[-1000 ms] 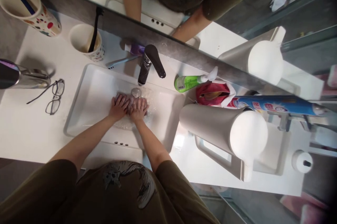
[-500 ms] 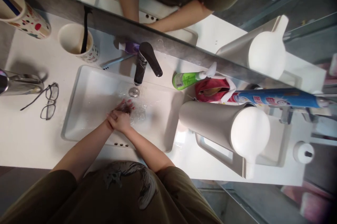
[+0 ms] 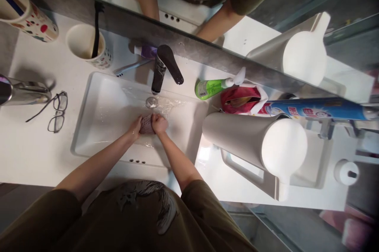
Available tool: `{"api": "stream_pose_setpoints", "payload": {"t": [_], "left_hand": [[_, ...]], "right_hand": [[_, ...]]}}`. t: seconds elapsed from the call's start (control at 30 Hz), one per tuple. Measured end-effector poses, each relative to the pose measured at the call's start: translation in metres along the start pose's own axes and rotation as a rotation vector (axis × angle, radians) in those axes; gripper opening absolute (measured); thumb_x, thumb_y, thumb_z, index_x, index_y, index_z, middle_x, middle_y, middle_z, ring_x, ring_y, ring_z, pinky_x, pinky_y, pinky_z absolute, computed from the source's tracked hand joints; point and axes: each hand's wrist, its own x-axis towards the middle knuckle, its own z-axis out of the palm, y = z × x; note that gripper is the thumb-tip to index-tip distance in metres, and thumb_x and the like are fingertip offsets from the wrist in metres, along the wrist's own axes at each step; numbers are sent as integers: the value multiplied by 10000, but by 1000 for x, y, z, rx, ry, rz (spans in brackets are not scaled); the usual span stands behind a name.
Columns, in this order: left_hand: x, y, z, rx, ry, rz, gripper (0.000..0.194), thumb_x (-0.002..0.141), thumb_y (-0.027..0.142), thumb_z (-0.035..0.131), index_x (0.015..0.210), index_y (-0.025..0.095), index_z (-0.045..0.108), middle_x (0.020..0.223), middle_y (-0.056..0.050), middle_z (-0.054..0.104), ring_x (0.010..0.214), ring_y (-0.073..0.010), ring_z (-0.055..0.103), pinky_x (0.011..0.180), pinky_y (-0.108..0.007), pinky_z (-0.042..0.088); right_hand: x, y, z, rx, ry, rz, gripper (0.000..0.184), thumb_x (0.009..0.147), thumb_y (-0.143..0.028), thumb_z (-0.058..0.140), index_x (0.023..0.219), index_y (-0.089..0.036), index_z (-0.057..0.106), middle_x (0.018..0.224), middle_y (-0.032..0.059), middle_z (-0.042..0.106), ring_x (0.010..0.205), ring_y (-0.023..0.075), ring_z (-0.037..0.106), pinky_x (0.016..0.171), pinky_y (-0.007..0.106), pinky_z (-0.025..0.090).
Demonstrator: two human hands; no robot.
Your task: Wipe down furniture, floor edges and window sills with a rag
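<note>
A wet mauve cloth (image 3: pixel 146 124) lies bunched in the white sink basin (image 3: pixel 89 126), just below the metal drain (image 3: pixel 151 102). My left hand (image 3: pixel 135 128) grips its left end, and my right hand (image 3: pixel 159 123) grips its right end. Part of the cloth shows between them. Water runs across the basin floor around the drain, under a black mixer tap (image 3: pixel 162 68) at the back rim.
A mirror (image 3: pixel 177 35) runs along the back. Glasses (image 3: pixel 56 112) lie left of the sink. A toothbrush cup (image 3: pixel 85 47) stands behind it. To the right are a green spray bottle (image 3: pixel 209 88), a red pouch (image 3: pixel 239 101), a blue tube (image 3: pixel 314 110), and a large white jug (image 3: pixel 251 145).
My hands have separated from their clasped position over the cloth. They now hold it from either side, and more of the cloth shows between them.
</note>
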Motion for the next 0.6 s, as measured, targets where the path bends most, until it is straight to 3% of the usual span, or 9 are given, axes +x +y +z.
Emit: {"api": "stream_pose_setpoints", "payload": {"t": [0.07, 0.13, 0.23, 0.3, 0.33, 0.43, 0.53, 0.6], "left_hand": [[-6, 8, -10, 186, 78, 143, 473, 842, 355, 621, 1277, 174, 580, 1378, -163, 553, 1346, -346, 457, 1014, -478, 469], [-10, 14, -18, 541, 105, 396, 601, 788, 264, 659, 1372, 180, 539, 1556, -159, 377, 1475, -367, 243, 1151, -532, 303], [-10, 15, -24, 1130, 25, 721, 549, 811, 206, 588, 1360, 212, 587, 1608, -141, 303, 1498, -392, 162, 1175, -631, 130], [-6, 13, -27, 1317, -23, 778, 505, 825, 202, 560, 1324, 244, 624, 1583, -133, 358, 1493, -390, 187, 1164, -658, 105], [-4, 12, -29, 1355, -29, 782, 498, 827, 208, 556, 1318, 248, 630, 1569, -137, 381, 1488, -392, 201, 1161, -661, 116], [0, 11, -31, 1238, -12, 738, 476, 806, 218, 578, 1277, 206, 651, 1530, -172, 420, 1462, -397, 264, 1170, -616, 190], [1, 9, -26, 924, 55, 671, 442, 773, 235, 611, 1209, 177, 653, 1463, -181, 485, 1421, -363, 351, 1186, -554, 230], [2, 8, -18, 642, 65, 573, 421, 789, 269, 597, 1202, 191, 627, 1393, -147, 554, 1383, -323, 413, 1179, -531, 273]], "right_hand": [[10, 12, 0, -63, 181, 52, 503, 954, -492, 466, 1219, -101, 638, 1199, 234, 655, 1117, 322, 607, 908, 438, 464], [13, 19, 7, -113, 251, 19, 571, 955, -473, 462, 1409, -129, 502, 1469, 270, 452, 1354, 382, 425, 1028, 597, 358], [12, 21, 22, -194, 25, -275, 496, 968, -367, 442, 1441, -223, 482, 1600, 177, 302, 1494, 348, 211, 1111, 694, 169], [14, 23, 26, -232, -75, -420, 468, 970, -358, 443, 1419, -245, 513, 1605, 128, 316, 1509, 312, 182, 1156, 664, 94], [17, 25, 25, -244, -50, -398, 477, 976, -369, 433, 1428, -237, 504, 1604, 131, 316, 1506, 310, 188, 1166, 652, 79], [27, 35, 17, -233, 48, -284, 513, 984, -363, 416, 1449, -155, 477, 1584, 195, 330, 1469, 329, 268, 1173, 607, 140], [30, 39, 11, -139, -38, -415, 462, 967, -331, 467, 1398, -180, 536, 1549, 173, 401, 1406, 308, 374, 1152, 519, 251], [23, 32, 10, -61, 1, -288, 421, 979, -272, 415, 1359, -163, 559, 1479, 192, 481, 1312, 286, 476, 1086, 472, 348]]}}
